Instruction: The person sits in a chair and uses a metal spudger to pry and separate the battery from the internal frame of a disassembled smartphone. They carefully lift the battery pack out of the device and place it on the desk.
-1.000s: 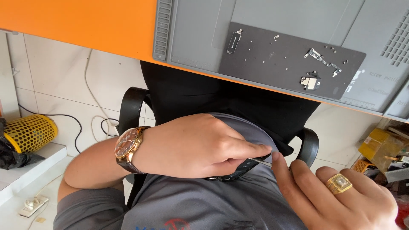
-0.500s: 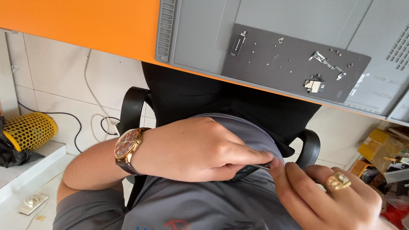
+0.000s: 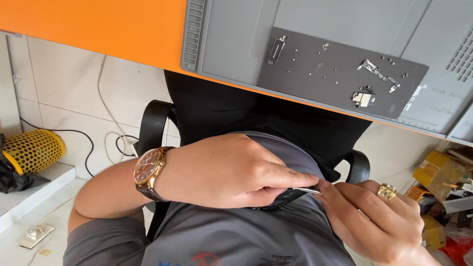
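Observation:
My left hand (image 3: pixel 231 170), with a brown-faced wristwatch (image 3: pixel 149 170) on its wrist, lies curled over my lap against my grey shirt (image 3: pixel 246 236). Its thumb and forefinger pinch thin metal tweezers (image 3: pixel 306 189) that point right. A dark curved object (image 3: pixel 278 201) shows just under those fingers; I cannot tell what it is. My right hand (image 3: pixel 379 221), with a gold ring (image 3: pixel 387 191), comes up from the lower right, and its fingertips meet the tweezers' tip.
Above is an orange desk edge (image 3: pixel 98 29) bearing a grey work mat (image 3: pixel 236 29) and a dark pad (image 3: pixel 325 74) with small screws and metal parts (image 3: pixel 363 97). A black chair (image 3: pixel 157 123), a yellow mesh cylinder (image 3: pixel 32 150), cables and boxes (image 3: pixel 438 172) surround me.
My right hand has shifted slightly, its fingertips closing onto the tweezers' tip. My left hand stays in place over my lap. The view has tilted a little.

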